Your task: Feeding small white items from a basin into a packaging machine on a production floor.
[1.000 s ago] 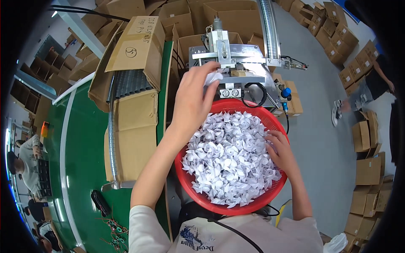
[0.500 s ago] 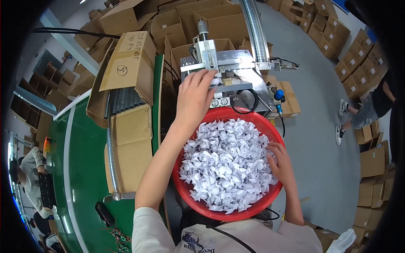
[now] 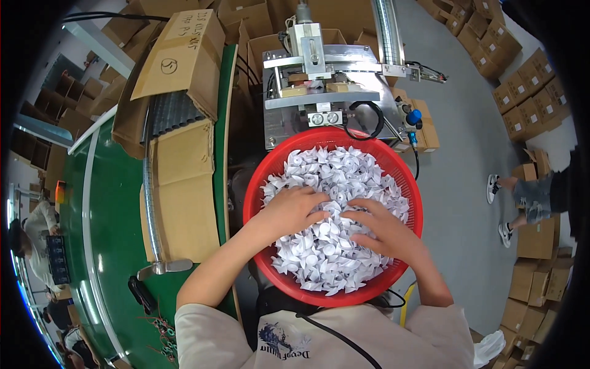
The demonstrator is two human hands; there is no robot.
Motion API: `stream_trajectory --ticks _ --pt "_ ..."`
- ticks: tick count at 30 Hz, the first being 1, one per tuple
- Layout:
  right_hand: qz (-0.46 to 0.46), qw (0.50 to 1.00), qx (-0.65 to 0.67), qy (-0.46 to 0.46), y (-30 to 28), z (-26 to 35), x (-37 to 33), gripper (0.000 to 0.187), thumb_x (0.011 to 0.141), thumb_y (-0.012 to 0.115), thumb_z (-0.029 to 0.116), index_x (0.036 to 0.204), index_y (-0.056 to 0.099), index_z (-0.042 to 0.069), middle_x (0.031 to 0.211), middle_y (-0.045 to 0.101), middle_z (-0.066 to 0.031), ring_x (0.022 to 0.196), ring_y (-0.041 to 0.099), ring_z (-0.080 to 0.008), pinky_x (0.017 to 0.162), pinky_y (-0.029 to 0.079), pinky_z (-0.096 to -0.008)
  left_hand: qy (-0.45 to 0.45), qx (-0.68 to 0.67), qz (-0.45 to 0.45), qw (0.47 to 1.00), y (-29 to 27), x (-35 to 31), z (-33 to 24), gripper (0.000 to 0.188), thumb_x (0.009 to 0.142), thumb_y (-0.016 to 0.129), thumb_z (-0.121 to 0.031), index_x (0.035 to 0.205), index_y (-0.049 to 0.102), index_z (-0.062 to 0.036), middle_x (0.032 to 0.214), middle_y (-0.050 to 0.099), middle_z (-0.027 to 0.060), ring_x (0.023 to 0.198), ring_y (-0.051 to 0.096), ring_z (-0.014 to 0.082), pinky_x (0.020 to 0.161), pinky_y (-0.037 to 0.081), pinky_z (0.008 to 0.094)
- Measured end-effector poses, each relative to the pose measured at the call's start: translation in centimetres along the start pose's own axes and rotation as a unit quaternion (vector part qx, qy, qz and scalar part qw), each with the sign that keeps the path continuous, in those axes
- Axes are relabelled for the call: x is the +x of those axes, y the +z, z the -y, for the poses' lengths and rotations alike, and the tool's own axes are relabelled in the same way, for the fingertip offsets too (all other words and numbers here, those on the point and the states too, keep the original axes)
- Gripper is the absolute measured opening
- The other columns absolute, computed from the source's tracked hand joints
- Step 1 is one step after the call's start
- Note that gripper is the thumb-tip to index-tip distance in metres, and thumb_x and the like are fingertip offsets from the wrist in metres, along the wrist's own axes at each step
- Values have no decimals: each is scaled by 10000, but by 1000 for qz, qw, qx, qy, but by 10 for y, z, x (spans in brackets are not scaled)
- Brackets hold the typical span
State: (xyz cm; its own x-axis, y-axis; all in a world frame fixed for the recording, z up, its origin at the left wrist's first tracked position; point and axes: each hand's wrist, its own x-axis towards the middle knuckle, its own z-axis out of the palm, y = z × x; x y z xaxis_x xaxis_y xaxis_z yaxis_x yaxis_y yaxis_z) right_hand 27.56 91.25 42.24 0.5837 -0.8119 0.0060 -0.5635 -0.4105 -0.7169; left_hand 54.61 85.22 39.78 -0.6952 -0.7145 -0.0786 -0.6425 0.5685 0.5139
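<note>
A red plastic basket (image 3: 253,184) sits before me, heaped with small white pinwheel-shaped pieces (image 3: 338,166). My left hand (image 3: 290,210) rests on the middle of the heap, thumb apart from its bent fingers. Facing it from the right, my right hand (image 3: 382,229) lies over the pieces with its fingers spread. Both hands touch the heap, and I see nothing gripped in either. Just beyond the basket stands a metal bench machine (image 3: 312,58) with an upright slide and a two-button panel (image 3: 324,118). A small white piece shows under its head.
On the green table (image 3: 117,246) to the left, an open carton (image 3: 178,67) holds grey tubes, with a hammer (image 3: 165,268) below it. A clear tube (image 3: 388,37) rises behind the machine. Cartons are stacked at right, where a person's legs (image 3: 522,203) show.
My left hand has come back from the machine down onto the heap. The right hand has moved left from the basket's edge to the middle. The camera view has shifted.
</note>
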Motion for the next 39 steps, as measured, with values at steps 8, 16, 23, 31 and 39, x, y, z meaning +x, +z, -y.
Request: stream_trajectory --ticks 8,16,23,31,39 --pt "74 997 -5 13 20 -3 13 505 913 691 319 1355 560 115 1273 566 -127 1116 574 -324 951 465 -408 -32 -15 50 998 8 4 4 318 949 617 -280 1217 639 -109 1023 693 131 965 656 344 843 523 440" --pt "86 996 17 4 22 -6 21 520 905 694 358 1346 556 121 1210 582 -108 1022 598 -309 916 460 -406 -39 -33 40 998 5 8 4 281 943 624 -254 1179 649 -105 1006 694 126 944 658 350 840 520 442" --pt "45 998 -29 -36 29 3 21 463 904 700 323 1304 577 124 1092 585 -92 916 600 -288 840 473 -364 -18 -94 -72 993 0 13 7 208 931 650 -240 1041 665 -64 924 683 105 825 649 308 769 524 404" --pt "90 995 30 29 18 9 19 364 916 687 264 1252 602 153 1021 575 -78 829 591 -268 775 475 -340 -167 -307 -118 929 -15 16 0 237 1006 560 -264 933 662 -63 817 633 71 673 594 175 595 491 319" --pt "58 996 36 61 27 12 23 296 914 661 178 1206 614 166 1007 580 -66 760 594 -257 722 484 -356 -319 -731 -129 590 -21 18 -1 306 1059 441 -332 1131 600 -81 922 616 51 687 561 98 522 432 232"
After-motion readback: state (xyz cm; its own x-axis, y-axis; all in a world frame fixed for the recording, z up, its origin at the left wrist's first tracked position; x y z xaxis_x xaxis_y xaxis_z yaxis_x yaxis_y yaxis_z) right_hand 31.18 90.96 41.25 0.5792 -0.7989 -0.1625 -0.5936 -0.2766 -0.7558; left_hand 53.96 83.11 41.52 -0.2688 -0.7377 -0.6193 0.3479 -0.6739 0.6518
